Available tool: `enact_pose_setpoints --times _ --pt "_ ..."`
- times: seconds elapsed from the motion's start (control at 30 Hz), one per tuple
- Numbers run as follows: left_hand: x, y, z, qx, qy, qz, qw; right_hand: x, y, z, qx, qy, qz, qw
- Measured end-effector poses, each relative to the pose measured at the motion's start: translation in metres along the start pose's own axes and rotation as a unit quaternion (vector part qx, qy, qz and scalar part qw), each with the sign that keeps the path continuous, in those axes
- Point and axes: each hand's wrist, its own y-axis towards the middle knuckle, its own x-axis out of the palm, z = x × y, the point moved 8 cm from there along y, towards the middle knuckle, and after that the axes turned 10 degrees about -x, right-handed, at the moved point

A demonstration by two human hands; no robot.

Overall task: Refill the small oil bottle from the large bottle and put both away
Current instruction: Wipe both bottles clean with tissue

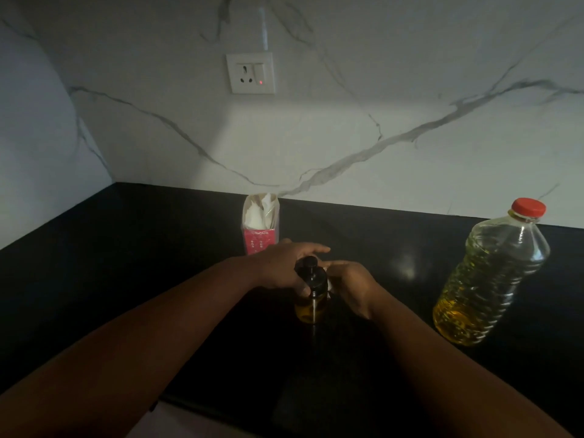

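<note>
Head view, small bottle: the small clear glass oil bottle with a black pump top (311, 294) is standing upright on the black countertop (110, 279), its long axis vertical, directly between the two hands and touching both.
Head view, left hand: the left hand (281, 268) is reaching in from the left and wrapping the neck and black top, thumb curled at the shoulder of the glass, the upper fingers lying straighter over the cap.
Head view, right hand: the right hand (349, 286) is pressing in from the right with curled fingers; whether it is gripping the bottle itself or something pale against it is too dim to tell.
Head view, oil level: only a low band of yellow oil is showing in the small bottle, so the refill looks not yet done.
Head view, large bottle: the large ribbed clear plastic bottle of yellow oil with a red screw cap (493, 273) is standing capped and upright, well apart to the right, nearer the right hand.
Head view, turning relation: the black top is sitting under the left hand, so unscrewing is likely falling to it while the right is steadying.
Head view, behind: a pink-and-white carton (260, 226) is standing near the marble wall, just beyond the left hand.
</note>
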Motion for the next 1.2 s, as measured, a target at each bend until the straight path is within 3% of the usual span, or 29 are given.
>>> enact_pose_setpoints --times 0.23,0.53,0.67,0.83,1.2 --pt "0.0 -0.003 -0.002 0.016 0.044 -0.006 0.999 -0.015 -0.002 0.028 0.067 -0.082 0.029 0.994" --pt "-0.009 -0.012 -0.012 -0.013 -0.007 0.081 0.997 -0.005 0.006 0.006 0.03 -0.06 0.021 0.998" --pt "-0.009 -0.015 -0.008 -0.006 -0.002 0.091 0.996 -0.009 0.001 0.023 0.049 -0.083 0.05 0.994" --pt "-0.01 -0.015 -0.009 -0.007 -0.006 0.076 0.997 -0.015 -0.012 0.04 0.08 -0.011 0.085 0.993" --pt "-0.006 -0.018 -0.013 -0.019 -0.047 0.097 0.994 -0.004 -0.045 0.04 0.077 0.021 0.221 0.972"
